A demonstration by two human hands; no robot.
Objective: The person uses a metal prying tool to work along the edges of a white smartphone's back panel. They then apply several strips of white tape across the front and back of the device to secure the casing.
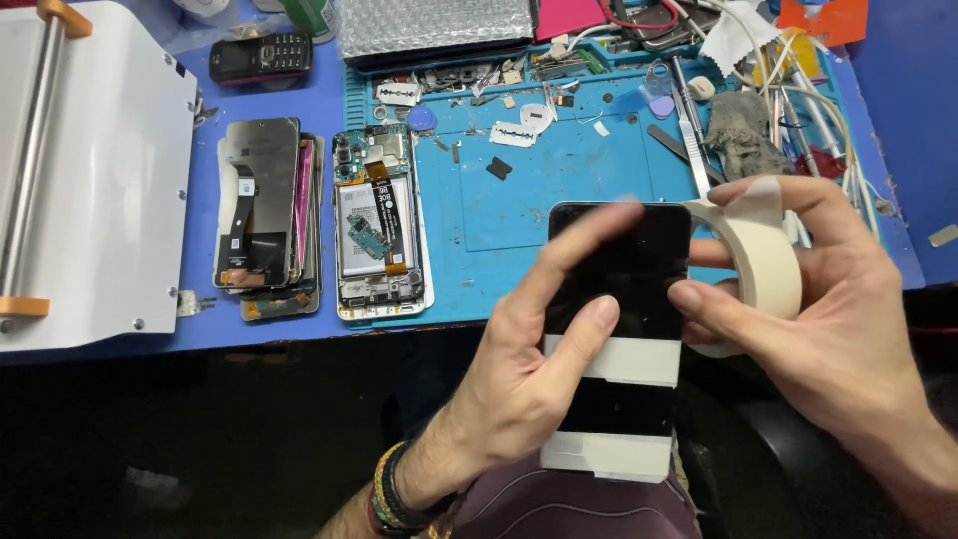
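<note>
Blue tabletop [259, 100] is filling the top half of the view, and dark floor is showing below its near edge. At the left edge a big white machine [100, 180] with a metal roller is sitting. A teal work mat [589, 170] is lying on the middle of the tabletop, with razor blades [513, 135], tweezers and small bits lying on it. On the mat's left edge an opened phone [380, 225] is lying with its insides showing. Just left of it a stack of phone screens [261, 215] is lying. A small black keypad phone [261, 55] is lying near the far edge, and white cables [808, 100] are piling up at the far right corner.

In front of the near edge, both hands are holding a black phone [619, 279] up in the air. Two strips of pale tape [611, 360] are crossing it. The left hand [519, 379] is gripping the phone from the left, with its thumb pressing on the upper strip. The right hand [828, 309] is wearing a roll of masking tape [763, 260] around its fingers while its fingertips are touching the phone's right edge. Bead bracelets [391, 494] are sitting on the left wrist.
</note>
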